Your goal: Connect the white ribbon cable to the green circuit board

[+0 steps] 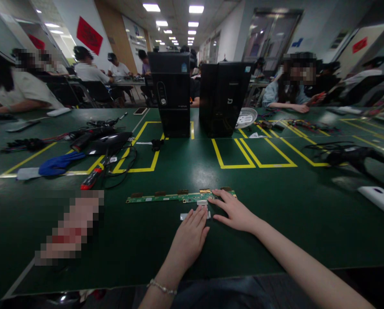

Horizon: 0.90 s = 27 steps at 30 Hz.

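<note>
A long, narrow green circuit board (166, 198) lies across the table before me, with several brownish-gold tabs along its far edge. My right hand (239, 210) rests its spread fingers on the board's right part. Just below the board's middle, my left hand (190, 236) lies with fingers stretched out and close together, its fingertips at a white connector (202, 202). Under those fingers is a pale flat strip (184, 217), which looks like a ribbon cable; much of it is hidden. Neither hand is wrapped round anything.
Two black computer towers (175, 94) (224, 98) stand ahead. To the left lie a red-and-black screwdriver (91, 178), a blue glove (59, 164) and tangled cables (95, 128). A white power strip (380, 201) and black cables (349, 154) are at right. People sit around nearby tables.
</note>
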Available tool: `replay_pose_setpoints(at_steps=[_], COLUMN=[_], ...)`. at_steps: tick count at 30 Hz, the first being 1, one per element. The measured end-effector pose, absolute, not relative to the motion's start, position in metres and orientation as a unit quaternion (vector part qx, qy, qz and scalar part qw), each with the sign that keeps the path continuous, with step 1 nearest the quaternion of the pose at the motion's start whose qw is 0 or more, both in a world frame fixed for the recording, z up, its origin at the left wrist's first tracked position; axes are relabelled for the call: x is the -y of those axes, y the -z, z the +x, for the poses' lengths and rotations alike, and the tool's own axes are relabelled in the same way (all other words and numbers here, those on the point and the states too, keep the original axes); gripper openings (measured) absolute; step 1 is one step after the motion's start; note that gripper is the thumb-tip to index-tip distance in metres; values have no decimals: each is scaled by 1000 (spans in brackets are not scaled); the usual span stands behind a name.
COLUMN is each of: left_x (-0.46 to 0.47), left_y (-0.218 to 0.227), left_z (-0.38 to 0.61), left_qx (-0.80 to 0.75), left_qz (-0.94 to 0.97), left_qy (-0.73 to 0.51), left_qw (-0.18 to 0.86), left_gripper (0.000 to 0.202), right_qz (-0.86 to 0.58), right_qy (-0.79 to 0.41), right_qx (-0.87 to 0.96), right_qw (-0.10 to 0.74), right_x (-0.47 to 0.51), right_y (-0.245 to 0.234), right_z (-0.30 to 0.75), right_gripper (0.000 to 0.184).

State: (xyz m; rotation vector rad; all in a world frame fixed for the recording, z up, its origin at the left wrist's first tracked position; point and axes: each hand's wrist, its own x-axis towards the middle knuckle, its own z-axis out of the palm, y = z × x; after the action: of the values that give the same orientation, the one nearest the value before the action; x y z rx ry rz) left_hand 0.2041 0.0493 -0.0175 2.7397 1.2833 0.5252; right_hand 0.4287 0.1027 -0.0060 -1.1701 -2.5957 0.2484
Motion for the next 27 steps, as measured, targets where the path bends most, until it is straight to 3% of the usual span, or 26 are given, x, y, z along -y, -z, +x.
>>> replay_pose_setpoints(at_steps=[27], left_x=[-48], left_y=[18], left_z=[207], left_qx=[-424], left_qz=[890], left_qy=[-164], left_qw=[26], left_gripper=[42], right_qz=[-406], right_qy=[-88], right_qx=[900], right_qw=[134], right_x=[-103], right_y=[5], right_z=[428], right_gripper=[54])
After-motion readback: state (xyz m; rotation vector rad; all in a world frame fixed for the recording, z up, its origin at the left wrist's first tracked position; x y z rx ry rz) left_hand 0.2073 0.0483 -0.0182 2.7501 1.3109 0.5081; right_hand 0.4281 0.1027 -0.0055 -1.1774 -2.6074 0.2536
